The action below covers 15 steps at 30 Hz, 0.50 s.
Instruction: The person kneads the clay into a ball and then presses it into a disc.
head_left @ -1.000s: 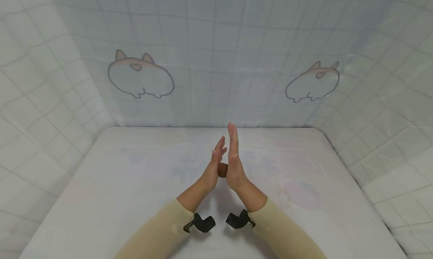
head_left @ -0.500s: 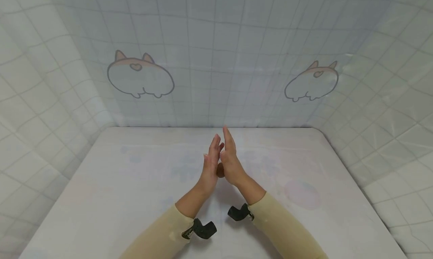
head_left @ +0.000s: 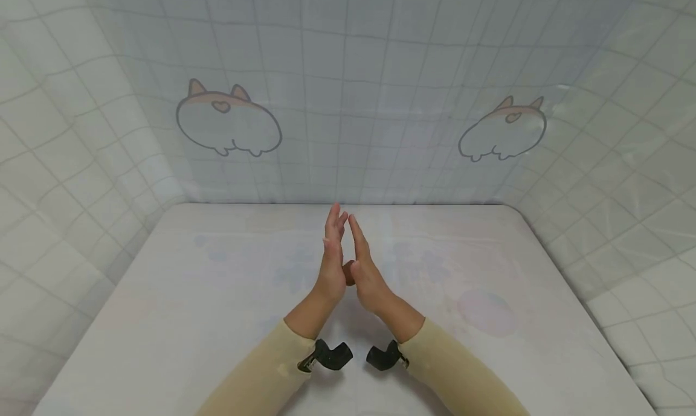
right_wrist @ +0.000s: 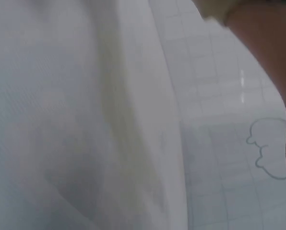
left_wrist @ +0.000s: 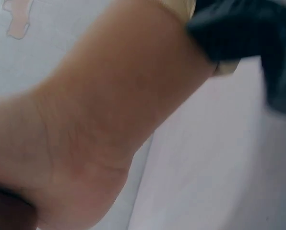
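Between my two palms sits a small brown rounded lump [head_left: 349, 273], seen in the head view. My left hand [head_left: 333, 268] presses it from the left, fingers straight and pointing away from me. From the other side my right hand [head_left: 368, 277] presses with straight fingers, tilted so its fingertips lean toward the left hand's. The palms hide most of the lump. In the left wrist view, part of the brown lump [left_wrist: 11, 211] shows at the lower left corner against the heel of the palm. The right wrist view catches only an edge of the forearm and hand.
Beneath the hands spreads a white table [head_left: 190, 319] with faint pastel prints. A gridded curtain [head_left: 370, 120] with two cartoon animal drawings stands behind it and along both sides. Black wrist camera mounts [head_left: 334, 355] stick out inward from the cream sleeves [head_left: 457, 368].
The palms slide against each other around the lump: the right hand has drawn back toward me while the left has moved forward. Both hands and the lump have shifted slightly left.
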Tool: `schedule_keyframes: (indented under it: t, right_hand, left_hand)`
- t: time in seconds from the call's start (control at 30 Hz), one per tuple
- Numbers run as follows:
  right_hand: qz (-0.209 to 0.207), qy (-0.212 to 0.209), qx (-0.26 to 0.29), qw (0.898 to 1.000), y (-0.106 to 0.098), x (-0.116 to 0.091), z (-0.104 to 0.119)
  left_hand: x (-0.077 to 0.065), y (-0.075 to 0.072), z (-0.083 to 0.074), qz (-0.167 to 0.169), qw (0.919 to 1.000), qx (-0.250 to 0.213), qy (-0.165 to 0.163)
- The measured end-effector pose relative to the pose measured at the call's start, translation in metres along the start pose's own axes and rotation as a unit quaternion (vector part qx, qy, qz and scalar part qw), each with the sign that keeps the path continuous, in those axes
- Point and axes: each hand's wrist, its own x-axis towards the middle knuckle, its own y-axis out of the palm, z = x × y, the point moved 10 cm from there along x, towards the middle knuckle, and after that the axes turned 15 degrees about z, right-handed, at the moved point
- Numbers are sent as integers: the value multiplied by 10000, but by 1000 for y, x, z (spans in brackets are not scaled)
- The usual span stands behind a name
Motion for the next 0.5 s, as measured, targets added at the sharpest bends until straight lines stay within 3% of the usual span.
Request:
schedule_keyframes:
  t: [0.23, 0.37, 0.5]
  right_hand:
    - [-213, -932, 68, 9954, 3, -4, 30]
    - [-419, -1312, 15, 9905, -1, -7, 43]
    - [-734, -1342, 104, 9882, -11, -10, 47]
  left_hand:
    - [6, -10, 15, -219, 9985, 299, -395]
    - [3, -8, 32, -36, 9963, 233, -826]
    - [-2, 2, 43, 352, 9895, 472, -1320]
